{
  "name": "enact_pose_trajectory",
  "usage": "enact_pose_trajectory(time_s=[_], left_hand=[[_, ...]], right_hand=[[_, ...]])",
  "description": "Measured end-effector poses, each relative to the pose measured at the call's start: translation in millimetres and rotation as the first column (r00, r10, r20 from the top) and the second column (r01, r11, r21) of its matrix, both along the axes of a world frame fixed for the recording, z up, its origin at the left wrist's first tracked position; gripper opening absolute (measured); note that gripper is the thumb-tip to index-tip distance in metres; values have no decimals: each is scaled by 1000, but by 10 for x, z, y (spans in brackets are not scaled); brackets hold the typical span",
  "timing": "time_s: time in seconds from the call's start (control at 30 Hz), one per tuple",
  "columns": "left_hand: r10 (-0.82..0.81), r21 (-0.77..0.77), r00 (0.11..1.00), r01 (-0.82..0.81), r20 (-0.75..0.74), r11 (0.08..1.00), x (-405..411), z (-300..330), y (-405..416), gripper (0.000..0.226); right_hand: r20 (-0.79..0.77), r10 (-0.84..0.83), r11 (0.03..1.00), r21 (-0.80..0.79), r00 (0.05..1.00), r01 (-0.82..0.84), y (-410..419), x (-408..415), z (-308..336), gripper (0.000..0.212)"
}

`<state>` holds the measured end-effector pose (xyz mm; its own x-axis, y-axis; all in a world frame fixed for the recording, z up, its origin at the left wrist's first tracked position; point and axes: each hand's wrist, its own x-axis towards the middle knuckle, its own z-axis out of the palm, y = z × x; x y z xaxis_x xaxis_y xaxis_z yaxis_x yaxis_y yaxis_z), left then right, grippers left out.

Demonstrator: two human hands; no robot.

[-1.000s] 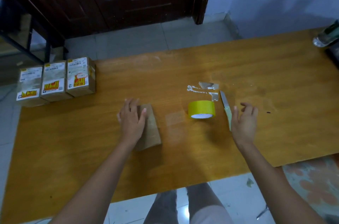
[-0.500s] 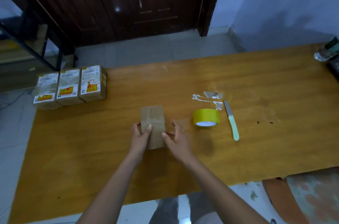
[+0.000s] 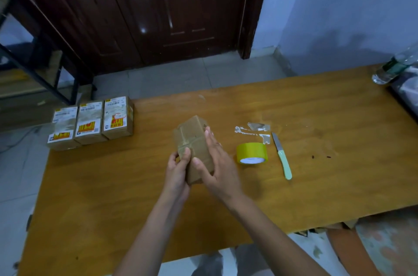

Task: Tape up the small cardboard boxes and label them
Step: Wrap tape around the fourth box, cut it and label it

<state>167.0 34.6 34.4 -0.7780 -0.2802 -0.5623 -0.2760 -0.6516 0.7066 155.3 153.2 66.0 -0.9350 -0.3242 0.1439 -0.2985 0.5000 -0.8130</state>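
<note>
The small cardboard box (image 3: 194,147) is now raised off the table (image 3: 316,185), tilted, with crossed tape strips on its upper face; half a second ago it lay flat on the wood. The left hand (image 3: 177,170) grips its near left edge, thumb on top. The right hand (image 3: 217,162) lies along the right side with straight fingers, thumb pressing the top face. Judgement: the box is being turned for inspection or for taping another face; it carries no label yet. To the right lie a yellow tape roll (image 3: 251,153), tape scraps (image 3: 253,132) and a green-handled knife (image 3: 282,158). Three labelled boxes (image 3: 90,123) stand at the left edge; their yellow-and-red printing is too small to read.
</note>
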Motion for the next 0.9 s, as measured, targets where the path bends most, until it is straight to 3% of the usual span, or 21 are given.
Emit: enact_pose_trajectory(time_s=[0.13, 0.23, 0.33, 0.4, 0.47, 0.53, 0.63, 0.77, 0.9], left_hand=[[-20, -60, 999, 23, 46, 998, 4, 8, 8, 41], [-45, -102, 997, 51, 64, 993, 25, 30, -60, 48], [-98, -228, 993, 112, 71, 967, 9, 96, -82, 46], [-182, -313, 980, 199, 83, 929, 20, 176, -23, 44], [-227, -322, 971, 239, 74, 916, 27, 264, 72, 39], [-209, -373, 975, 219, 68, 901, 0, 337, 133, 34], [-170, -543, 979, 205, 113, 814, -52, 391, 128, 46], [-157, -691, 979, 201, 127, 694, -44, 369, 84, 51], [-152, -782, 984, 167, 94, 601, -30, 372, 90, 51]], right_hand=[[213, -79, 995, 80, 974, 63, 59, -59, -9, 76], [425, -101, 989, 143, 900, 44, 204, -196, 6, 80], [534, -151, 985, 15, 832, 170, 262, -282, 37, 98], [497, -123, 978, -86, 859, 190, 170, -276, 90, 96], [442, -140, 977, -85, 886, 197, 58, -250, 81, 89], [399, -203, 964, -81, 894, 255, -22, -219, 32, 87], [391, -267, 939, -102, 881, 329, -77, -173, -20, 87], [351, -360, 923, 0, 865, 384, -41, -162, 26, 92], [244, -383, 923, 82, 891, 375, -36, -180, 66, 81]])
